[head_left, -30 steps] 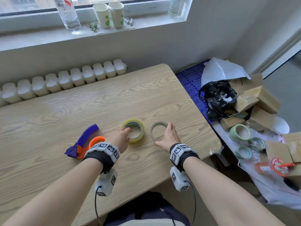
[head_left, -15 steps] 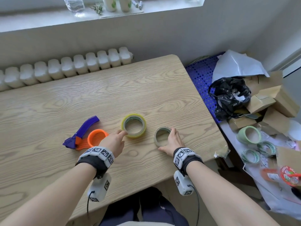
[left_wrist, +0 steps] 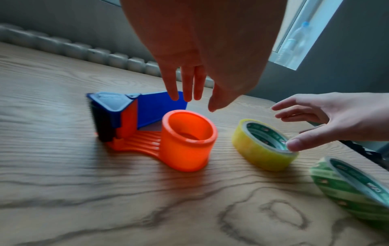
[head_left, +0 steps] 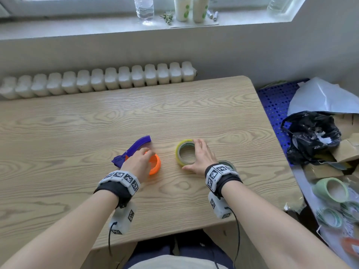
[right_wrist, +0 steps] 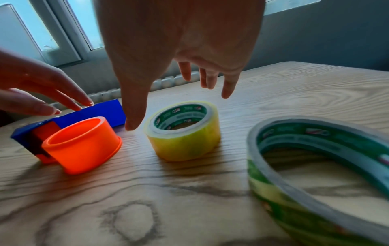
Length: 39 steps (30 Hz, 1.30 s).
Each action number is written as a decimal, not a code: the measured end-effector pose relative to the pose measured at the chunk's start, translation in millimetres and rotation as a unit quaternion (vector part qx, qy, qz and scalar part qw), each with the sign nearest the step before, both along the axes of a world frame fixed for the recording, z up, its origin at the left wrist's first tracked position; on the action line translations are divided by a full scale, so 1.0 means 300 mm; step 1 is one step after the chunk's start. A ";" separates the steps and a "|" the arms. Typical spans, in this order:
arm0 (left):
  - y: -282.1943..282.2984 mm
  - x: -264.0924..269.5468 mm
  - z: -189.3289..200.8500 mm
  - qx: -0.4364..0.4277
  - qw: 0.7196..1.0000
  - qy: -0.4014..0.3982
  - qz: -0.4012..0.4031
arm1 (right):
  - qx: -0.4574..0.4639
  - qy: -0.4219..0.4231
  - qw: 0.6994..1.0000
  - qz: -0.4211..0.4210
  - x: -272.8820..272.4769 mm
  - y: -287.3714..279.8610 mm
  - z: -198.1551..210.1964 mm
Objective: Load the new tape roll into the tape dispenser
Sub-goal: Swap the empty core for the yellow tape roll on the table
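Two tape rolls on the bench [head_left: 77,133], yellow tape roll [head_left: 179,152] at 3 o'clock of the orange-and-blue tape dispenser [left_wrist: 147,129], green-printed core lettering unreadable, nearly spent roll [right_wrist: 315,174] beside it, left hand [head_left: 138,162] spread above the dispenser, right hand [head_left: 202,158] with straight fingers [left_wrist: 294,144] over the yellow roll, gripping nothing.

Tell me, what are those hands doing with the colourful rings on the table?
A person is getting ready to put new tape into a tape dispenser, the orange and blue thing lying on the wooden table. The left hand reaches over it with open fingers, not gripping it. The right hand spreads over the yellow tape roll, which lies flat and is not lifted. A thinner green tape ring lies nearer the person. The dispenser's orange drum has no tape on it.
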<state>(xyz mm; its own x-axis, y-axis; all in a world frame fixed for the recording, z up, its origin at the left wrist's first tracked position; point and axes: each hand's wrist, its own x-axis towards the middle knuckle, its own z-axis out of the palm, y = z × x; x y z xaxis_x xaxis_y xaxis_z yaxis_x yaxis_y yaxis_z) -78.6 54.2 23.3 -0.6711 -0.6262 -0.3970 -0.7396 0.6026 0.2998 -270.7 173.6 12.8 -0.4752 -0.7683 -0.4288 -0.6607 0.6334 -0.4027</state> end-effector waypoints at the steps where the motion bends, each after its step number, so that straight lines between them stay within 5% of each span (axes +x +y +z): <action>1: -0.011 0.025 -0.007 -0.005 1.000 -0.002 0.003 | 0.014 0.004 1.000 0.009 0.010 -0.020 -0.010; 9: -0.064 0.146 -0.043 -0.007 1.000 0.020 0.016 | 0.091 0.025 0.995 0.019 0.031 -0.100 -0.057; 25: -0.186 0.273 -0.055 0.016 0.997 0.024 0.071 | -0.076 0.008 0.993 0.095 0.257 -0.258 0.046; 31: -0.237 0.312 -0.077 0.036 0.996 -0.024 0.081 | -0.071 0.013 0.984 0.163 0.352 -0.280 0.048; 39: -0.257 0.325 -0.119 0.061 0.993 0.016 0.099 | -0.056 0.044 0.978 0.198 0.390 -0.262 0.023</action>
